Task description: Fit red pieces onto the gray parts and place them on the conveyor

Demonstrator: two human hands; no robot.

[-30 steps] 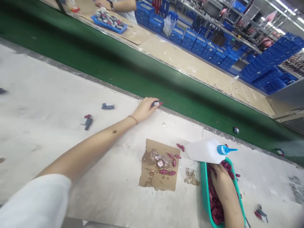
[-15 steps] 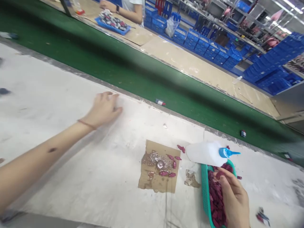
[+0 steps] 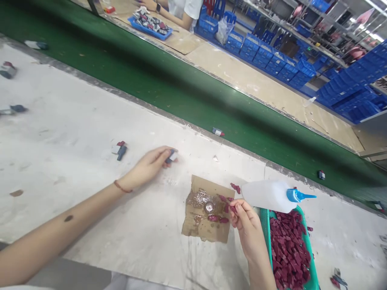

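Head view, left hand (image 3: pixel 150 166) pinching dark piece (image 3: pixel 171 156), long axis unclear, right hand (image 3: pixel 248 225) pinching maroon piece (image 3: pixel 233 209), blue nozzle (image 3: pixel 304 196) pointing right

On the far table (image 3: pixel 242 72), towards the left, a blue tray (image 3: pixel 151 33) heaped with small parts sits near a small red object (image 3: pixel 109 9). A person in a white shirt (image 3: pixel 191 10) is beside the tray. Farther right, a plastic bag (image 3: pixel 224 30) rests by blue crates (image 3: pixel 262 53).
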